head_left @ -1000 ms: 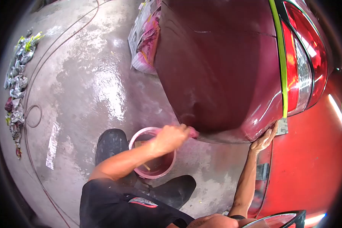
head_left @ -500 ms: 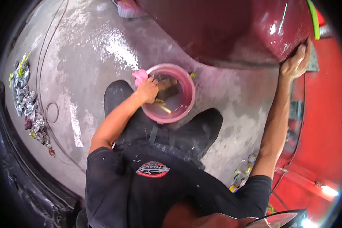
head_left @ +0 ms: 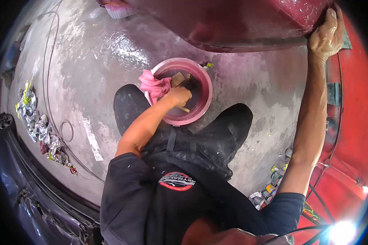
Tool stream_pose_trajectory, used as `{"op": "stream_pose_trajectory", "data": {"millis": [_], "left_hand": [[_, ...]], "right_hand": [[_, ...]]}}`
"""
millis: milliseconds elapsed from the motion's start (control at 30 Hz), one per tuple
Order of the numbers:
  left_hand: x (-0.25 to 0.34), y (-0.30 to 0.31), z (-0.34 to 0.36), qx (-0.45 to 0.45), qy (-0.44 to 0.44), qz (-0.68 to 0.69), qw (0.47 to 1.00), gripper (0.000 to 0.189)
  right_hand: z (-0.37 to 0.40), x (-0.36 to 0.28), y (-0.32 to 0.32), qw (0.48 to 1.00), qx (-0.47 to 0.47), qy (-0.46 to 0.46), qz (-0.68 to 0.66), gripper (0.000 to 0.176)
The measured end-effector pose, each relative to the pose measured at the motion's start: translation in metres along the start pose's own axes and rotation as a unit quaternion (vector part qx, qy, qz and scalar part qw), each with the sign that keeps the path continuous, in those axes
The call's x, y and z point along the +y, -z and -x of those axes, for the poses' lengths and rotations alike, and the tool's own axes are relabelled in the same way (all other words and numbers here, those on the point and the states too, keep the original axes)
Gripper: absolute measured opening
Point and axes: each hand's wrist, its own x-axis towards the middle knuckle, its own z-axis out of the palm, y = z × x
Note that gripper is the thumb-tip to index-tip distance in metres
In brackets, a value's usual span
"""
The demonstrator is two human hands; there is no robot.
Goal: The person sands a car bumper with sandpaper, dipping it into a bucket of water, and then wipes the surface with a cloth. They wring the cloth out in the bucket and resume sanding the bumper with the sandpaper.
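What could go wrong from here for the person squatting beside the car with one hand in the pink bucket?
1. The floor looks wet and shiny. The person squats and leans with the right hand on the car, so a foot or that hand might slip.
2. The left hand holds a cloth over the rim of the bucket. A hard pull there might tip it and spill.

left hand (head_left: 178,97), probably closed, in bucket (head_left: 180,62)

A black short-sleeved shirt (head_left: 151,204) with a red-and-white oval logo (head_left: 176,181) fills the lower centre. Dark, pale-specked trousers (head_left: 216,139) show above it. The left hand (head_left: 179,96) and right hand (head_left: 326,34) are bare.
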Motion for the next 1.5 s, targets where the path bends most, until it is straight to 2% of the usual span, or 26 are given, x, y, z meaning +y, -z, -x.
{"op": "stream_pose_trajectory", "data": {"millis": [33,100,133,200,233,267,300,367,433,500,567,667,700,767,800,833,900,1033,1100,1133,1167,1233,1267,1400,1467,1500], "left_hand": [[0.012,-0.010,0.009,0.050,0.028,-0.029,0.998,0.025],[0.023,-0.027,0.023,0.140,0.052,-0.136,0.979,0.024],[0.013,-0.042,0.014,0.139,0.052,-0.140,0.979,0.024],[-0.003,-0.067,-0.002,0.044,0.102,-0.045,0.993,0.024],[-0.007,-0.068,-0.002,0.051,0.105,-0.050,0.992,0.024],[-0.002,-0.059,0.006,0.059,0.100,-0.028,0.993,0.024],[0.004,-0.045,0.015,0.073,0.096,-0.006,0.993,0.024],[0.021,-0.004,0.033,0.082,0.115,0.059,0.988,0.025],[0.014,0.000,0.029,0.144,0.057,0.109,0.982,0.026],[0.008,-0.002,0.033,0.225,0.085,0.141,0.960,0.025],[0.014,-0.002,0.043,0.315,0.144,0.272,0.898,0.023],[0.003,-0.029,0.022,0.430,0.117,0.250,0.859,0.031],[0.012,-0.012,0.032,0.445,0.114,0.255,0.851,0.031],[0.030,0.011,0.057,0.294,0.149,0.376,0.866,0.031],[0.031,0.000,0.050,0.416,0.105,0.285,0.857,0.034],[0.030,-0.006,0.043,0.424,0.103,0.290,0.852,0.034],[0.034,-0.003,0.043,0.502,0.095,0.330,0.793,0.035],[0.036,0.005,0.040,0.475,0.089,0.456,0.747,0.034],[0.028,-0.006,0.033,0.386,0.068,0.332,0.858,0.033],[0.031,-0.014,0.030,0.352,0.077,0.292,0.886,0.031],[0.037,-0.024,0.027,0.349,0.071,0.294,0.887,0.031],[0.047,-0.042,0.021,0.379,0.040,0.125,0.916,0.026],[0.051,-0.035,0.026,0.283,0.040,0.161,0.945,0.023],[0.043,-0.022,0.036,0.237,0.065,0.122,0.962,0.023],[0.030,-0.041,0.032,0.343,0.157,-0.012,0.926,0.022],[0.028,-0.048,0.025,0.342,0.156,-0.013,0.927,0.022]], "right_hand": [[-0.003,-0.011,0.007,0.985,-0.055,-0.162,0.002,0.063],[-0.001,-0.002,0.000,0.987,-0.038,-0.153,-0.018,0.057],[0.002,0.002,-0.001,0.989,-0.024,-0.144,-0.038,0.051],[0.004,-0.008,0.005,0.986,-0.031,-0.157,-0.056,0.049],[0.001,-0.011,0.004,0.983,-0.037,-0.163,-0.079,0.048],[0.003,0.038,-0.016,0.991,0.020,0.133,0.023,0.030],[-0.001,0.024,-0.018,0.989,0.037,0.144,0.018,0.030],[-0.007,-0.024,-0.003,0.988,-0.022,-0.145,-0.045,0.037],[-0.006,-0.024,-0.005,0.984,-0.016,-0.155,-0.082,0.043],[-0.005,-0.024,-0.004,0.984,-0.025,-0.162,-0.074,0.044],[-0.009,-0.030,-0.001,0.984,-0.028,-0.156,-0.087,0.045],[-0.010,-0.031,0.002,0.983,-0.040,-0.160,-0.074,0.048],[-0.009,-0.031,0.003,0.983,-0.046,-0.162,-0.072,0.048],[-0.009,-0.030,0.003,0.984,-0.054,-0.152,-0.077,0.049],[-0.009,-0.031,0.003,0.981,-0.058,-0.169,-0.076,0.050],[-0.010,-0.032,0.003,0.978,-0.061,-0.187,-0.075,0.050],[-0.009,-0.029,0.001,0.980,-0.065,-0.175,-0.070,0.050],[-0.008,-0.026,-0.001,0.977,-0.067,-0.182,-0.086,0.052],[-0.008,-0.027,-0.001,0.972,-0.059,-0.208,-0.095,0.053],[-0.009,-0.028,0.000,0.973,-0.061,-0.206,-0.090,0.053],[-0.009,-0.029,0.001,0.971,-0.060,-0.209,-0.095,0.053],[-0.009,-0.029,-0.001,0.970,-0.059,-0.215,-0.094,0.054],[-0.008,-0.028,0.000,0.970,-0.057,-0.214,-0.103,0.053],[-0.009,-0.031,0.002,0.969,-0.056,-0.221,-0.094,0.053],[-0.009,-0.031,0.001,0.969,-0.055,-0.220,-0.100,0.053],[-0.008,-0.031,0.000,0.969,-0.055,-0.221,-0.099,0.053]]}}
